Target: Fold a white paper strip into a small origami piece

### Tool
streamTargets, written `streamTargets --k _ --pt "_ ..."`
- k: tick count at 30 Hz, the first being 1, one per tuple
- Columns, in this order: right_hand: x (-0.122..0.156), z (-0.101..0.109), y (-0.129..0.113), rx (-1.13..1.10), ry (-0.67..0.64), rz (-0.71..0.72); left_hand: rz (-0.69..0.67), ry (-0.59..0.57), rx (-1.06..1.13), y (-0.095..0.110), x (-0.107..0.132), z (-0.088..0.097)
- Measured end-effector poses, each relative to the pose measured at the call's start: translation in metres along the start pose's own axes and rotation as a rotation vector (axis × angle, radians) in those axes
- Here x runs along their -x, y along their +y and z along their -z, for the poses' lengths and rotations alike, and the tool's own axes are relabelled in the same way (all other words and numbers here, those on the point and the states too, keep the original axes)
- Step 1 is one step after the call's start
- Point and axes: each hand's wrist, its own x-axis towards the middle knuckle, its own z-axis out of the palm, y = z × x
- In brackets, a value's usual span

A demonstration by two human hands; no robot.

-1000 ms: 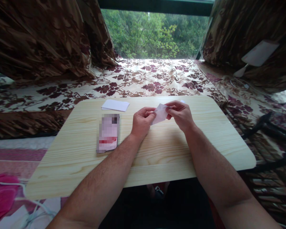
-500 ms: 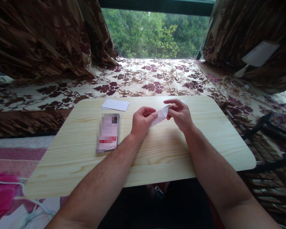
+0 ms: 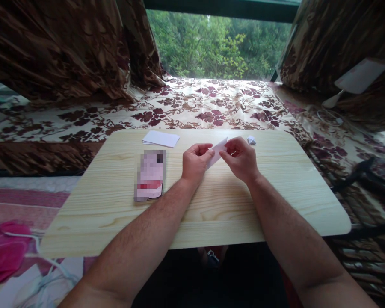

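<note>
A small white sheet of paper (image 3: 217,152), partly folded into a narrow slanted shape, is held just above the light wooden table (image 3: 195,214). My left hand (image 3: 195,162) pinches its lower left end with fingers curled. Pinching the right side of the sheet is my right hand (image 3: 240,158), its fingers bent over the paper. Both forearms reach in from the bottom of the view.
A phone (image 3: 150,174) lies face up left of my hands. A small stack of white paper sheets (image 3: 161,138) rests near the table's far edge. A tiny folded paper piece (image 3: 251,140) sits beyond my right hand. Floral fabric surrounds the table; pink cloth (image 3: 3,252) lies lower left.
The paper has gone from a wider flap to a narrower folded shape, and my hands have drawn closer together. The camera shifted slightly, so everything sits a little further right.
</note>
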Motion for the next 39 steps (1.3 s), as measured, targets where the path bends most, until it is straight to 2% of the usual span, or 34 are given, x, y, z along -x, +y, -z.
streamTargets --k 3,7,15,21,32,39 --pt "-0.0012 -0.0007 0.0030 0.012 0.011 0.001 0.001 -0.022 -0.047 0.0007 0.0011 0.0003" --pt "-0.0029 -0.0015 0.0073 -0.085 -0.006 -0.053 -0.016 -0.022 -0.130 0.0012 0.0002 0.0026" --pt "-0.0034 0.0004 0.0049 -0.222 -0.086 -0.153 0.054 -0.069 -0.136 0.0010 -0.0013 0.0034" --pt "-0.0031 0.0008 0.0056 -0.243 -0.103 -0.139 0.063 -0.093 -0.121 0.0041 -0.0002 0.0032" --pt "-0.0027 0.0019 0.0016 -0.222 -0.098 -0.141 -0.032 -0.113 -0.193 0.0033 -0.0003 0.0048" --pt "-0.0016 0.0013 0.0003 -0.194 -0.085 -0.106 -0.047 -0.098 -0.214 0.0087 0.0021 0.0036"
